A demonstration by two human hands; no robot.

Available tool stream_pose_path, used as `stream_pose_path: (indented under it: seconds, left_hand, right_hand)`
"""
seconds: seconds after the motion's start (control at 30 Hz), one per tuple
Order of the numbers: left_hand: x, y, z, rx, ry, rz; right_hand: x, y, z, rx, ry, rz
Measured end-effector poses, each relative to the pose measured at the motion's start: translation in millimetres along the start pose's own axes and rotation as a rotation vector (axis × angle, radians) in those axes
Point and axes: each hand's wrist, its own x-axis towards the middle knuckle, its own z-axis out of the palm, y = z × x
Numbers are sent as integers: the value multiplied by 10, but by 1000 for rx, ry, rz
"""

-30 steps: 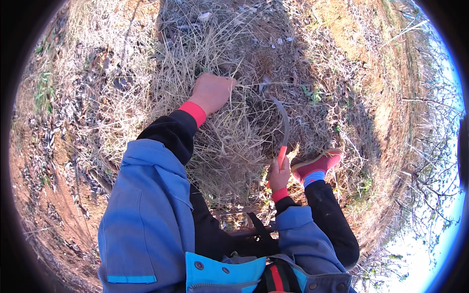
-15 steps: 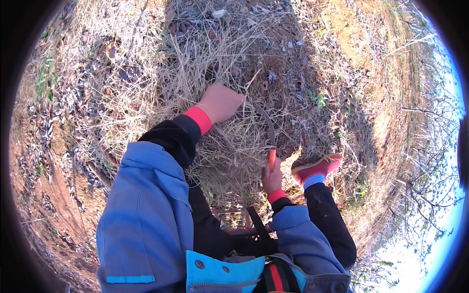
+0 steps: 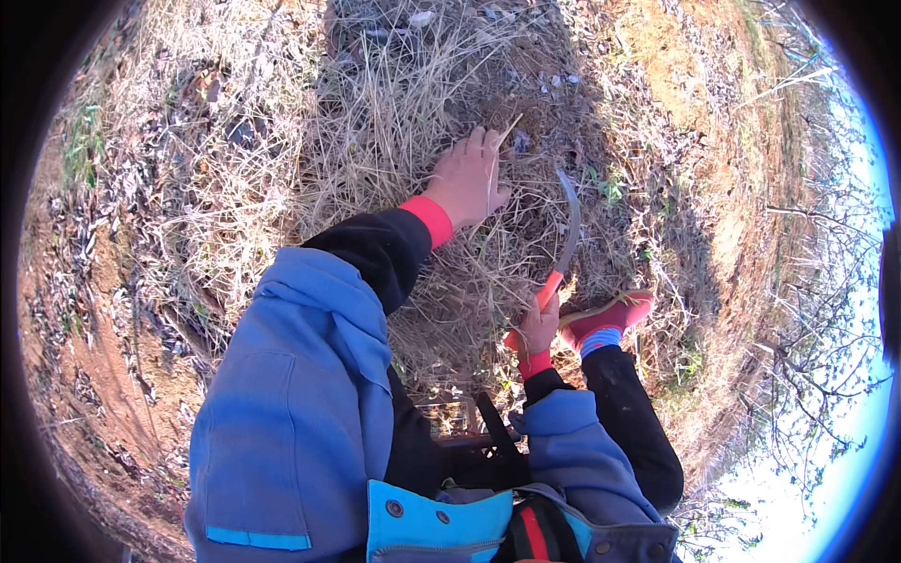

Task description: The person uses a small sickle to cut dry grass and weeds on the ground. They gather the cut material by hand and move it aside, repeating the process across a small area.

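Observation:
My left hand (image 3: 467,180) is over the dry grass (image 3: 375,131), its fingers stretched out and apart, with a thin straw stalk lying across it. Low on the right, my right hand (image 3: 538,327) is wrapped round the orange handle of a sickle (image 3: 569,225). The curved metal blade points up and away from me, its tip to the right of my left hand. Loose straw lies on the ground between the two hands.
My red shoe (image 3: 610,317) stands on the ground just right of the sickle handle. Bare reddish soil (image 3: 113,375) with dead leaves shows on the left. Thin leafless branches (image 3: 817,375) stand along the right edge.
My left hand has moved to the right and away from me, and its closed fingers have opened. The sickle has swung to the right, its blade now clear of the left hand.

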Motion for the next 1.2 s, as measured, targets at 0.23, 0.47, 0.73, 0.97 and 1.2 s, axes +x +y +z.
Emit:
stream_pose_path:
  seconds: [0.23, 0.47, 0.73, 0.97, 1.2]
  left_hand:
    - [-10, -181, 21, 254, -484, -68]
    - [42, -257, -89, 201, -558, -100]
    - [-260, -290, -56, 182, -558, 173]
    - [-207, -333, -125, 194, -557, 123]
    - [-274, -341, -203, 187, -543, 174]
  right_hand:
    - [429, -317, -148, -328, -100, 89]
    - [900, -259, 231, -482, -263, -149]
    - [-419, 422, -449, -808, -407, 142]
    - [243, 45, -178, -238, -88, 20]
    - [-11, 311, -112, -573, -309, -23]
